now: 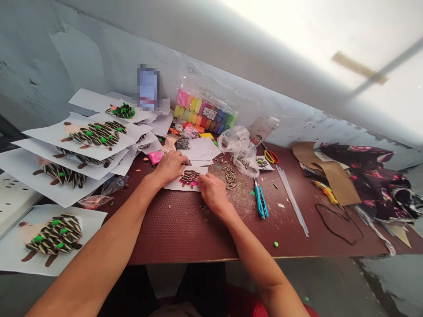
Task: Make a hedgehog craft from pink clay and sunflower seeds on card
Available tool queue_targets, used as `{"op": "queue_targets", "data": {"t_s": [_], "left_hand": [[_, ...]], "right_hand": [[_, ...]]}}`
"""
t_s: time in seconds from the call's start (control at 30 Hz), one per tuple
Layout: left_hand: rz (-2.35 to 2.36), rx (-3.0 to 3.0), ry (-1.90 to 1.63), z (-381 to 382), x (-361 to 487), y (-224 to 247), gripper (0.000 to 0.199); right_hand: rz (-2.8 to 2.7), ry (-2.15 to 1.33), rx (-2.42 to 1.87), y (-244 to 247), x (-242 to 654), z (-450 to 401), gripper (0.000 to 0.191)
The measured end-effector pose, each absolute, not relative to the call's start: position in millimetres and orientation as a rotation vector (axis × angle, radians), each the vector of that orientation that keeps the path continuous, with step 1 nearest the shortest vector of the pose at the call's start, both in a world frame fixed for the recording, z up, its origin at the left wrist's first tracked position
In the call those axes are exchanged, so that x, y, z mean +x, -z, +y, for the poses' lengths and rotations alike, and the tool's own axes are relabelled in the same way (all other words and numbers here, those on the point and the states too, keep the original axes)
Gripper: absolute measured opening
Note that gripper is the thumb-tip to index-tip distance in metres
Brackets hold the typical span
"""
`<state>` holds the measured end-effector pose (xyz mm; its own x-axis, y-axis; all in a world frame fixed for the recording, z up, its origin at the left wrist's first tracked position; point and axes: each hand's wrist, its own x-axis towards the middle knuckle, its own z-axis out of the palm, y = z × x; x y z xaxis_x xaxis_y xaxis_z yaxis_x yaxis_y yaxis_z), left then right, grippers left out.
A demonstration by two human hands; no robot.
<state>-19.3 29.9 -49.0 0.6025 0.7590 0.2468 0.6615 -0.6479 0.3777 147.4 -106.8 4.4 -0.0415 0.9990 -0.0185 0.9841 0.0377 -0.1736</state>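
From the head camera, the left hand [170, 168] is pressing on a small stack of white paper slips [200, 149], and the right hand [213, 193] is touching a small seed picture [191, 177] on a white sheet, which lies between the hands. Neither grip is clearly clamped, and the fingers are hiding whether either one is pinching anything. Five large seed pictures [95, 134] on white sheets are overlapping at the left of the brown desk [231, 237], each one showing striped sunflower seeds and green clay dots. A loose pile of sunflower seeds [229, 176] is lying just right of the right hand. Behind it, one crumpled plastic bag [238, 149] and one pack of coloured clay blocks [205, 110] are sitting near the wall. Further right are one blue utility knife [261, 198], one pair of scissors [271, 156], glue sticks [292, 200], one yellow glue gun [325, 192], brown card [333, 176] and floral cloth [366, 180]. No writing is readable; one upright packet [148, 88] is blurred.
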Motion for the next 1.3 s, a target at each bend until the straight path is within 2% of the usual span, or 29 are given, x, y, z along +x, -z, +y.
{"op": "queue_targets", "data": {"t_s": [0.33, 0.57, 0.77, 1.3], "left_hand": [[1.167, 2.600, -0.588, 30, -20, 51, 0.029], [1.160, 2.569, -0.588, 29, -20, 49, 0.030], [1.169, 2.579, -0.584, 27, -19, 49, 0.027], [1.161, 2.608, -0.560, 30, -20, 51, 0.027]], "right_hand": [[-2.062, -0.207, -2.068, -13, 160, -109, 0.018], [-1.679, -0.005, -2.474, -16, 215, -101, 0.026], [-1.712, -0.089, -2.539, -11, 232, -98, 0.020], [-1.692, -0.192, -2.559, -18, 225, -97, 0.031]]}}
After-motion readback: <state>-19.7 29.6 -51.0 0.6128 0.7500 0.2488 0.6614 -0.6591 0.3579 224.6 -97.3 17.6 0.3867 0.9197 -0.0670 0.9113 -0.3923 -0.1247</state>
